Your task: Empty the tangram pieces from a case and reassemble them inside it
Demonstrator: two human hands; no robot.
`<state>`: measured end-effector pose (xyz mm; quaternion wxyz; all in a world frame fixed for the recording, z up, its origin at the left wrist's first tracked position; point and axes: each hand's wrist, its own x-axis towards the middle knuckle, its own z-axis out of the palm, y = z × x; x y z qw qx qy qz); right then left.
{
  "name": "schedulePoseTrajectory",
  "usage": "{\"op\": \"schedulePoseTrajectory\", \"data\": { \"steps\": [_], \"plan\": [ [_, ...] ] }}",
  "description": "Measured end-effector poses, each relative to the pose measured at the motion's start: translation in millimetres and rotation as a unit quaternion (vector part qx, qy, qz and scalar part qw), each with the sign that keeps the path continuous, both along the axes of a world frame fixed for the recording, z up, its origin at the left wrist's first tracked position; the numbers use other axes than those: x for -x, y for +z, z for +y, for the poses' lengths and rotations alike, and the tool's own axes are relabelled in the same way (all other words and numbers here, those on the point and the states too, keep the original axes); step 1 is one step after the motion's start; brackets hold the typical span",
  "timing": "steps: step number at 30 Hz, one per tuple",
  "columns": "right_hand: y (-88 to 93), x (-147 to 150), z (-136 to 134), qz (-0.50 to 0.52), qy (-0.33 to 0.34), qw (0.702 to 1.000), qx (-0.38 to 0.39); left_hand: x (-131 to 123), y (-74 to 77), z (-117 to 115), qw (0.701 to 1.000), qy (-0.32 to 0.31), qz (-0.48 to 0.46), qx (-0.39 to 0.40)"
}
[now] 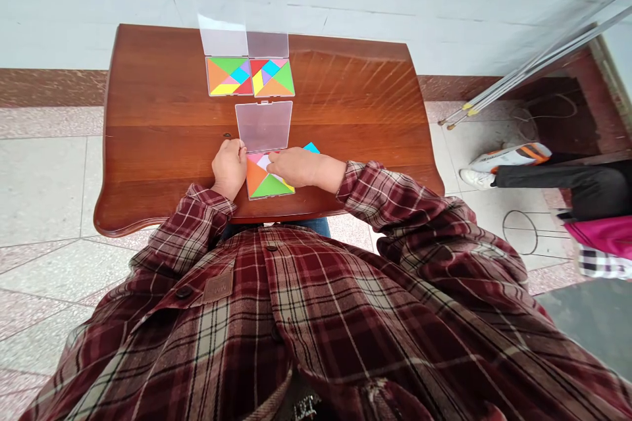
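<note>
A tangram case lies near the table's front edge, its clear lid raised at the back. In it show an orange triangle, a green triangle, and pink, red and yellow parts; a whitish gap is by my fingertips. My left hand is curled at the case's left edge, with its thumb up by the lid's corner. Over the right half of the case lies my right hand, fingers bent together and pointing left; what is under them is hidden. A blue piece pokes out behind this hand.
Two more open tangram cases, a left one and a right one, stand side by side farther back on the wooden table. A tiled wall borders the table. At right are metal poles and a seated person's leg.
</note>
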<state>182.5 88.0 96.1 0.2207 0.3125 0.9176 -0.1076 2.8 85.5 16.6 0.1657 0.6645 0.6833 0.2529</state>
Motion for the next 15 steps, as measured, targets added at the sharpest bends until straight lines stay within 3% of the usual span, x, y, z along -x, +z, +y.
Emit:
{"op": "schedulePoseTrajectory", "data": {
  "steps": [4, 9, 13, 15],
  "plan": [
    [2.2, -2, 5, 0.011, -0.017, 0.999, 0.029, 0, -0.1, 0, 1.000, -0.004, 0.001, -0.001],
    [10.5, -9, 10, 0.042, -0.134, 0.987, 0.074, 0, 0.9, 0, 1.000, -0.002, 0.000, 0.009],
    [12.9, -35, 12, 0.098, -0.121, 0.987, 0.031, 1, 1.2, 0, 1.000, 0.001, -0.002, 0.011],
    [7.0, -54, 13, 0.106, -0.173, 0.979, -0.011, 1, 2.0, 0, 1.000, -0.001, -0.001, 0.015]
  ]
}}
